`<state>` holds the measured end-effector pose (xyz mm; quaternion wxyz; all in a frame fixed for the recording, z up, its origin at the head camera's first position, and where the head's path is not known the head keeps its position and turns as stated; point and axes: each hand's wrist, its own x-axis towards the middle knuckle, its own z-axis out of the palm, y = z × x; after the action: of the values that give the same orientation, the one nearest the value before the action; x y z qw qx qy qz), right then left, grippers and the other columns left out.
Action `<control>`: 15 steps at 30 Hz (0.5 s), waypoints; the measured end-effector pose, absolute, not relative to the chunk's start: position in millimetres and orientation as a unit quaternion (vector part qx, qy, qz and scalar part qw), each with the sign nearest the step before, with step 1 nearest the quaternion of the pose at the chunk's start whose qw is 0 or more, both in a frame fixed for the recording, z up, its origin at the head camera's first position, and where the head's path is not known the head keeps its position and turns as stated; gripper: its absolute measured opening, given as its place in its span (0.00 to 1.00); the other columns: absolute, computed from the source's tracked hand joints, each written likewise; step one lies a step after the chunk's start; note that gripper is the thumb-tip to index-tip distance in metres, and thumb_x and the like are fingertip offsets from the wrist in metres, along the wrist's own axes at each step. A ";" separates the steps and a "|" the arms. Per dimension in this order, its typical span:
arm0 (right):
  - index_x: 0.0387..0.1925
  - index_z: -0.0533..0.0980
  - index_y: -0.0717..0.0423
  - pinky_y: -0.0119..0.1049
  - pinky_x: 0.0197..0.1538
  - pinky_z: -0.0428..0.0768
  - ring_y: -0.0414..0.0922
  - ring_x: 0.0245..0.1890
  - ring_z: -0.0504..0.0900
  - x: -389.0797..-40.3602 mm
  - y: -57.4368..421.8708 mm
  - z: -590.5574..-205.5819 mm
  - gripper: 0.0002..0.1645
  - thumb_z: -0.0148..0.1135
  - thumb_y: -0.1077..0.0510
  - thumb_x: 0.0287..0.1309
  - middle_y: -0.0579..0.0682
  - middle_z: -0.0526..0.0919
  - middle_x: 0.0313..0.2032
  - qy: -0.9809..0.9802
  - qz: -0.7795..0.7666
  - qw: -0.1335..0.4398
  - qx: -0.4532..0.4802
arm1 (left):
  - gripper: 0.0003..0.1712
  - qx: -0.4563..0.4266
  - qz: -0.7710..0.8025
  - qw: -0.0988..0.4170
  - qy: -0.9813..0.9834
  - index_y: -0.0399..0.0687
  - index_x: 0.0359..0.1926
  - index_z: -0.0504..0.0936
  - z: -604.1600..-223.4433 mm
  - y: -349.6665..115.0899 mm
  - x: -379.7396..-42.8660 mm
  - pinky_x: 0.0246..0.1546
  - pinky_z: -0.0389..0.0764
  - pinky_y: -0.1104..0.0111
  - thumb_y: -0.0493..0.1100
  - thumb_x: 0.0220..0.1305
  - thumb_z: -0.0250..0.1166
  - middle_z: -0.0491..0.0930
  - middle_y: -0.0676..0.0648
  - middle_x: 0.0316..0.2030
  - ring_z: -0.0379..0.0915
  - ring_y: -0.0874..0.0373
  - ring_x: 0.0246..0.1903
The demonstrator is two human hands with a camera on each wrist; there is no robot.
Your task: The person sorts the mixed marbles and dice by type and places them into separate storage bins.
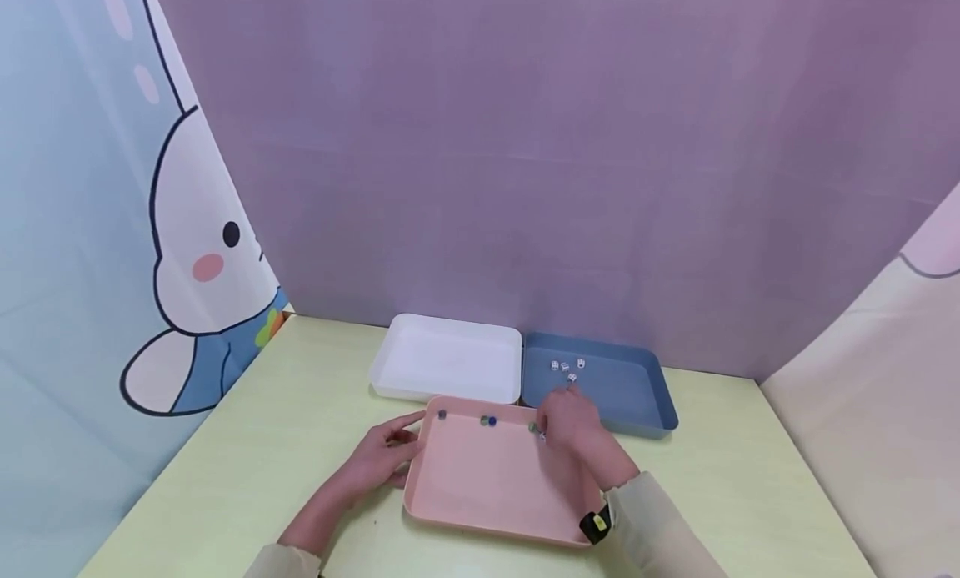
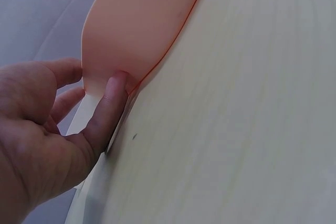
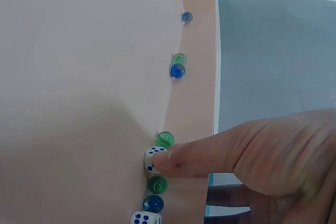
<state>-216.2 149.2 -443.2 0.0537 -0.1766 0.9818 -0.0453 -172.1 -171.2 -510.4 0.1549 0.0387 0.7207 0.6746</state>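
A pink tray [image 1: 495, 486] lies nearest the person. My left hand [image 1: 382, 454] holds it by its left side; in the left wrist view the thumb [image 2: 113, 98] rests against the outer wall while other fingertips meet the rim. Over the far right part of this tray is my right hand [image 1: 573, 424]. One of its digits touches a white die [image 3: 152, 159] by the far wall; whether a second finger pinches the die is hidden. Beside this die are a light green marble [image 3: 165, 139], a dark green marble [image 3: 157, 184], a blue marble [image 3: 154, 203] and another die [image 3: 145, 217].
Behind the pink tray stand a white tray [image 1: 450, 361] and, to its right, a blue tray [image 1: 630, 386] holding several white dice [image 1: 565, 367]. Further left along the pink tray's far wall lie more marbles [image 3: 178, 70]. A purple curtain [image 1: 525, 161] hangs behind the table [image 1: 315, 378].
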 end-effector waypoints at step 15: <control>0.17 0.81 0.46 0.48 0.36 0.78 0.53 0.40 0.74 -215.7 147.7 -449.2 0.13 0.70 0.66 0.46 0.45 0.77 0.28 0.981 -0.044 0.034 -0.183 | 0.32 0.046 0.673 0.153 0.722 0.46 0.69 0.67 -511.9 -171.7 -171.9 0.29 0.84 0.55 0.39 0.66 0.64 0.71 0.37 0.46 0.73 0.50 0.40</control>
<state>-215.7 147.7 -449.2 0.0337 -0.1832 0.9815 -0.0445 -171.9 -171.7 -511.9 0.1533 0.0463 0.7218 0.6733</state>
